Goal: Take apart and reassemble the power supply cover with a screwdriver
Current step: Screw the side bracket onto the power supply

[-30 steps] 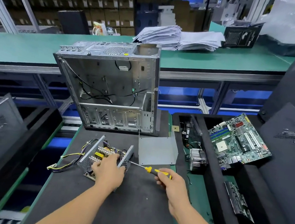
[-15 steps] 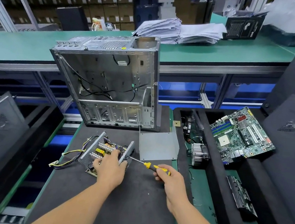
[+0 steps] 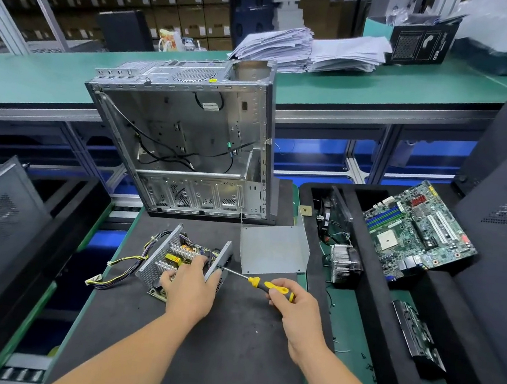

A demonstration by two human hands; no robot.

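Head view, left to right: a bundle of yellow and black cables (image 3: 116, 271) trails off the open power supply (image 3: 175, 257), which lies on the dark mat of the table (image 3: 228, 347) with its circuit board and heat sinks exposed. The left hand (image 3: 192, 289) rests on top of the unit; its fingers (image 3: 198, 263) curl down into the open inside, between the perforated left wall and the grey right side plate, gripping the unit by that plate. The screwdriver (image 3: 254, 282) lies nearly level, its metal tip touching the outer face of the right side plate just beside the left thumb. The right hand (image 3: 292, 307) grips the yellow and black handle, fingers wrapped round its rear end, apart from the power supply. Behind the screwdriver, the removed cover (image 3: 274, 251), a bent grey metal sheet, stands on the mat near the unit without touching either hand. Behind that stands an empty computer case (image 3: 185, 140). Farther right, a motherboard (image 3: 418, 229) leans in a black foam tray.
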